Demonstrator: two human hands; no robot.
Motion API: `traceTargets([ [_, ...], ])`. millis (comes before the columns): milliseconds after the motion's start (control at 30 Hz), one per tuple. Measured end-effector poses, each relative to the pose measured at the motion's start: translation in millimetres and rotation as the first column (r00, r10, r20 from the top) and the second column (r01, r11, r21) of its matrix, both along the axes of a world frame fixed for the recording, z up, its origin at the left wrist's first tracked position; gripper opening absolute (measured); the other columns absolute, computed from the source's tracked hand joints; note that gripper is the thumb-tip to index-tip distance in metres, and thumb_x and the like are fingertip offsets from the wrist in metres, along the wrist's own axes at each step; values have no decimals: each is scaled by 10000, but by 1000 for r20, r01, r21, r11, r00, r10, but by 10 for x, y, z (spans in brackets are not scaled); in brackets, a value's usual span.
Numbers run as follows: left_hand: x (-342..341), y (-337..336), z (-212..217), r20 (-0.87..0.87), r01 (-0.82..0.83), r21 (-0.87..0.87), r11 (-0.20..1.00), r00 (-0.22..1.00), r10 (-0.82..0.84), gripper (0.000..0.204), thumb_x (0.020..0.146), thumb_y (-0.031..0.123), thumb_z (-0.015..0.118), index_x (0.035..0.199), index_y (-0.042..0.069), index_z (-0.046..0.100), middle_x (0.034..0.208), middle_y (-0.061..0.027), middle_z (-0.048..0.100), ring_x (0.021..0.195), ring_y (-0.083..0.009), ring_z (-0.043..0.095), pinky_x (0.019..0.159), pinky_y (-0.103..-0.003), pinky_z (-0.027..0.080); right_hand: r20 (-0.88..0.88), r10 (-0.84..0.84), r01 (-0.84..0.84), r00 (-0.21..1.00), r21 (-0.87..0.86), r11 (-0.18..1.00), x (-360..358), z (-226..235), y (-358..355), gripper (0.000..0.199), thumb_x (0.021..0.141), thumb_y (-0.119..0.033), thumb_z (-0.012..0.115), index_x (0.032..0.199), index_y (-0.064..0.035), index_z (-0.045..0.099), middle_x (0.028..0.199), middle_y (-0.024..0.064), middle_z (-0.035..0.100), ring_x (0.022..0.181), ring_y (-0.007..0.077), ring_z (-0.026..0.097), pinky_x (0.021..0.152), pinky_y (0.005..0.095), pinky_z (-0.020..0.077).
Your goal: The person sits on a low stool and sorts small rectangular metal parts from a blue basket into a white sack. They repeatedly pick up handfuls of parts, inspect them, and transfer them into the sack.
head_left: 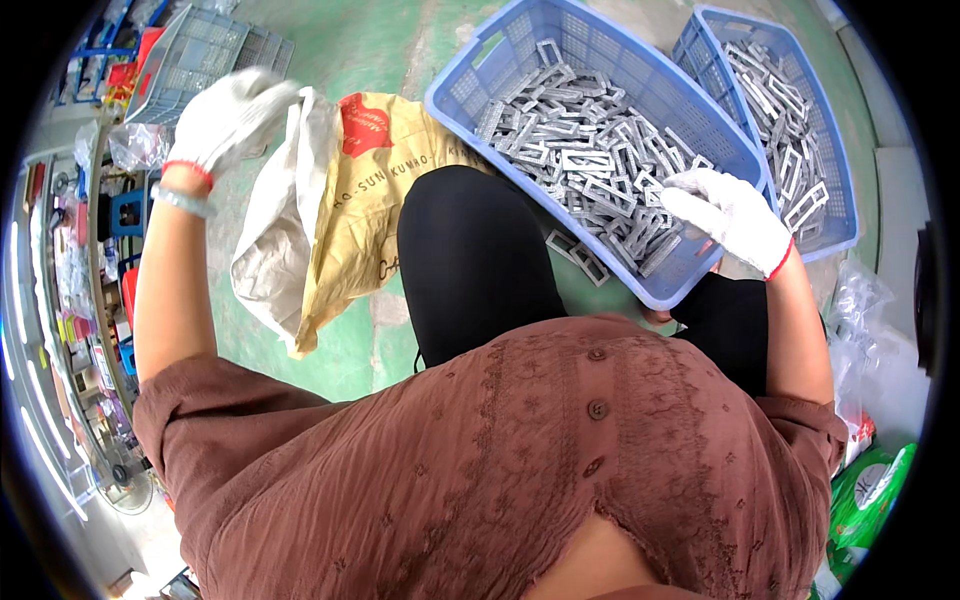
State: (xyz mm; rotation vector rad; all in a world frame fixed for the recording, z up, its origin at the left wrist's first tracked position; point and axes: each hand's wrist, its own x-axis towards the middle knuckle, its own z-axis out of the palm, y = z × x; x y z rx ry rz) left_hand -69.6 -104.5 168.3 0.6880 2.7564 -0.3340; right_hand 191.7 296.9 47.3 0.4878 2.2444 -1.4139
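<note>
My left hand (232, 118), in a white knit glove with a red cuff, is raised at the upper left. Motion smears its fingers, which are by the top edge of a yellow and white woven sack (365, 200); I cannot tell whether they grip it. My right hand (735, 212), gloved the same way, reaches over the near right side of a blue plastic basket (600, 40). Its fingers are drawn together beside a heap of grey rectangular metal frames (600, 155); what they hold, if anything, is hidden.
A second blue basket (850, 225) with similar frames stands at the right. A few loose frames (578, 257) lie on the green floor beside my knee. A grey-blue crate (190, 65) is at the upper left, near cluttered shelves (90, 270). Clear plastic bags (860, 320) lie at the right.
</note>
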Motion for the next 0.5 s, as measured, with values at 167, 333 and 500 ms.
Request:
traceTargets([
  [167,-414,1078,-1122,-9,401,155,903,914,-405,439,918,470,552,1124,110,695,954,-140,704,851,-305,685,806,-385,534,-95,189,-164,977,224,961,-24,-34,103,464,925,-456,670,1126,-39,701,981,121,705,880,260,663,817,338,513],
  [333,-777,1891,-2785,391,518,-297,803,833,-393,344,758,295,734,1020,75,763,991,-163,738,943,-328,715,798,-420,559,-110,172,-141,979,244,959,-53,72,156,449,918,-448,661,1089,-33,695,1000,169,701,941,303,684,821,351,521],
  [500,-867,2046,-3851,593,484,-375,791,781,-197,437,755,377,793,1109,122,762,1140,-154,723,1031,-330,700,878,-430,552,-197,182,-104,963,351,930,50,177,232,433,901,-439,671,1089,-51,709,901,161,708,831,333,692,722,386,534],
])
